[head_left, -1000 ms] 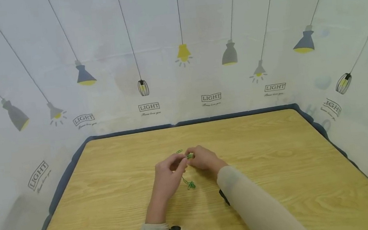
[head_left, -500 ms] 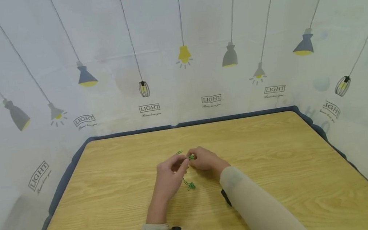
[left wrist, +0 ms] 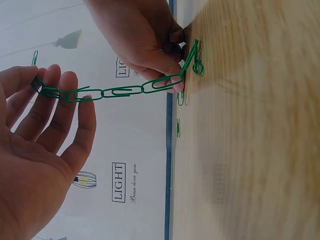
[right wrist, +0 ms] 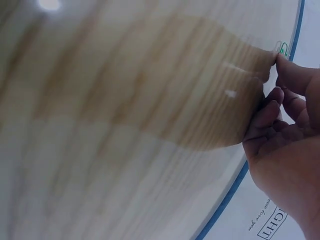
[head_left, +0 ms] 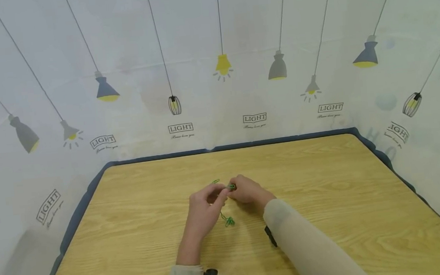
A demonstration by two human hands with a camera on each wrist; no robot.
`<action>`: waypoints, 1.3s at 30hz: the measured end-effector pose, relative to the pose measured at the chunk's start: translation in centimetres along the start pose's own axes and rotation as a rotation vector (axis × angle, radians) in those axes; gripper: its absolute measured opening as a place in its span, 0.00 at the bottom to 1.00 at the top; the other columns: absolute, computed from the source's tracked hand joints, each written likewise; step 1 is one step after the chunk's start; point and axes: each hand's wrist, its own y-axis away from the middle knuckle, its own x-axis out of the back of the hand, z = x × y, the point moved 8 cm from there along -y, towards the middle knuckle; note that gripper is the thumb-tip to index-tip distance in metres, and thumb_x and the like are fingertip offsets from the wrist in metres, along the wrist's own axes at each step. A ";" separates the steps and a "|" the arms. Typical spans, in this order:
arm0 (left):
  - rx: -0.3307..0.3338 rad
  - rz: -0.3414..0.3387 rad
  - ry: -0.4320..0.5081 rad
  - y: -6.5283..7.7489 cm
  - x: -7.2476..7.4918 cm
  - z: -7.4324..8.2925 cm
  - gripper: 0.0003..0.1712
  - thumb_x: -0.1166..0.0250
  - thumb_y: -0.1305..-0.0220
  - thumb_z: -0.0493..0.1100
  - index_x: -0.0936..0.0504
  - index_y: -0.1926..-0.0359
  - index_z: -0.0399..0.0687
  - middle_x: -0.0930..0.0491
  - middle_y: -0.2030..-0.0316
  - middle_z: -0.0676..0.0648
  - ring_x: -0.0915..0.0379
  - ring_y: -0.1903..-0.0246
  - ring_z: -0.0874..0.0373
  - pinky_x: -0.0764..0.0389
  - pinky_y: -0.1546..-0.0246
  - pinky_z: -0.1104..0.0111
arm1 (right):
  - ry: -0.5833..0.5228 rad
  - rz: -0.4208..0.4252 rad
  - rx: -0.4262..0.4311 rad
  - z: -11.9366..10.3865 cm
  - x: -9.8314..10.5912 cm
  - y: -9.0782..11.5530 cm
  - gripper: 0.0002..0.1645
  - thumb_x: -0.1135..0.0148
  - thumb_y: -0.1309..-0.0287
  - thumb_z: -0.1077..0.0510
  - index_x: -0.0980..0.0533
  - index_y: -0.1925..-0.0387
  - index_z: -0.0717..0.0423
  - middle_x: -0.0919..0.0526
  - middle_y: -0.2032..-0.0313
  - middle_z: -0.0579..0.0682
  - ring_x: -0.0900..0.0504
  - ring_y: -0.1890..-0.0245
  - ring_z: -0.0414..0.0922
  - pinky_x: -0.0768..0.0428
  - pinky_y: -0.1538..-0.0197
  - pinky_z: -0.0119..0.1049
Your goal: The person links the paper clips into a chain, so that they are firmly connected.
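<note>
In the middle of the head view, the left hand (head_left: 203,209) pinches a chain of green paper clips (left wrist: 125,91) near its upper end; both hands sit slightly farther right than half a second ago, though the wall print has shifted that way too. The chain's tail slopes down and right to a small bunch (head_left: 229,221) on the table (head_left: 135,249). To the right, the right hand (head_left: 247,190) has bent fingers; whether they grasp anything I cannot tell. Only the left wrist view shows the chain's length, running left to right across the frame and bending upward at its right end, with an end clip (left wrist: 35,57) pointing up at upper left. In the right wrist view, a green clip (right wrist: 284,48) shows beside a fingertip, upper right.
</note>
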 end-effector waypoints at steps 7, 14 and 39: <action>-0.006 -0.010 0.002 0.1 0.0 0.1 0.11 0.34 0.23 0.47 0.10 0.51 0.48 0.09 0.58 0.40 0.12 0.63 0.46 0.15 0.61 0.72 | -0.053 0.002 -0.026 0.1 0.0 0.2 0.12 0.39 0.22 0.51 0.19 0.55 0.56 0.17 0.61 0.51 0.24 0.63 0.46 0.25 0.54 0.41; -0.014 -0.008 0.004 0.1 0.0 0.1 0.13 0.34 0.23 0.49 0.10 0.51 0.46 0.09 0.58 0.40 0.12 0.63 0.46 0.15 0.61 0.72 | -0.155 0.000 -0.058 0.3 -0.6 0.2 0.13 0.40 0.23 0.53 0.20 0.53 0.60 0.19 0.59 0.54 0.25 0.61 0.47 0.26 0.54 0.41; -0.002 -0.004 -0.039 0.1 0.0 0.1 0.07 0.34 0.22 0.46 0.10 0.53 0.52 0.10 0.64 0.52 0.16 0.68 0.64 0.15 0.62 0.72 | -0.632 0.107 -0.168 1.7 1.3 8.4 0.12 0.39 0.24 0.54 0.18 0.52 0.59 0.18 0.55 0.54 0.22 0.57 0.48 0.22 0.54 0.41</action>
